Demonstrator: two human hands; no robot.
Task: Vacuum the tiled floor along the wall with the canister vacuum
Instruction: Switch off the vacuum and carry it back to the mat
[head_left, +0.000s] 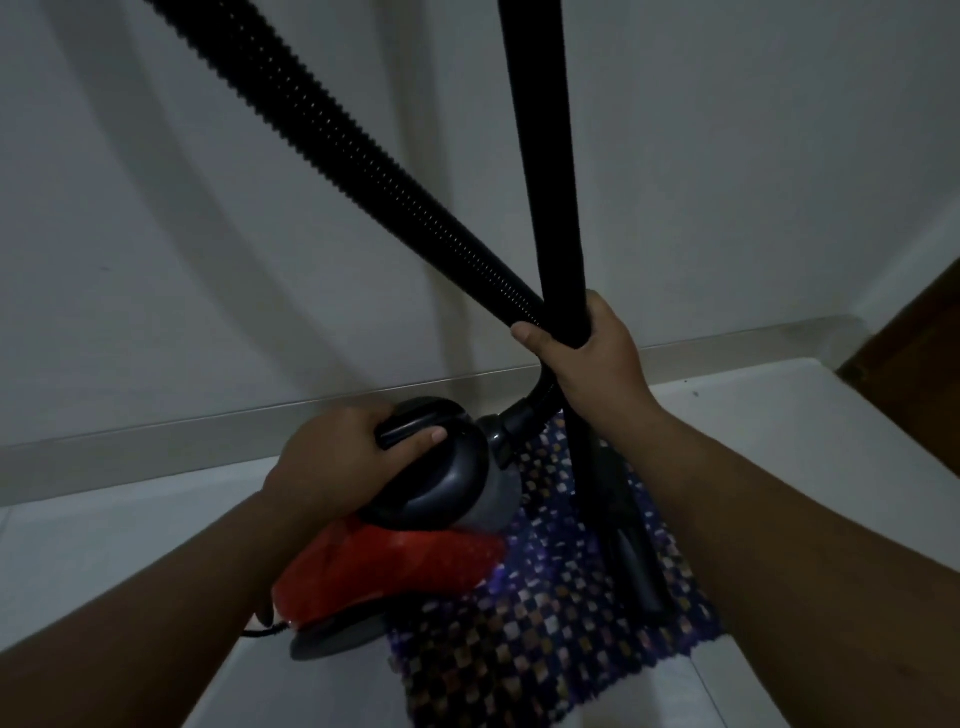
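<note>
A red and dark grey canister vacuum sits low in the middle, partly over a patterned mat. My left hand is closed around the black carry handle on top of it. My right hand grips the straight black wand, which runs up out of the frame. The ribbed black hose climbs from the canister's front to the upper left and crosses behind the wand. The wand's lower end with the floor nozzle rests on the mat.
A checkered purple and tan mat lies on the white tiled floor. A white wall with a pale skirting board runs across just behind the vacuum. A brown wooden surface stands at the right. A black cord trails from the canister's rear.
</note>
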